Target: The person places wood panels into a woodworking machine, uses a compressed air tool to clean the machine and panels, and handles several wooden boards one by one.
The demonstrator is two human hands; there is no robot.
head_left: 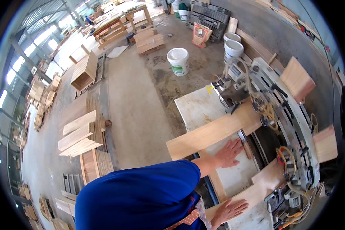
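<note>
My left hand (229, 153), in a blue sleeve, is open with fingers spread, palm down over the machine's white table (239, 174) between two wooden boards. Right by its fingertips is a brown wooden piece (248, 150) with metal at one end; its kind is unclear. The farther board (207, 136) lies flat, its right end under the machine's fittings. My right hand (230, 211) rests open on the nearer board (258, 191), fingers stretched toward the machine (285, 99). Neither hand grips anything. A narrow wooden strip (214, 178) runs between the boards near my body.
Hoses, cables and black clamp levers (280, 91) line the machine on the right. A white bucket (178, 61) stands on the floor ahead. Stacked wooden panels (80, 134) and a wooden box (85, 72) are at left. A wooden workbench (120, 23) stands farther off.
</note>
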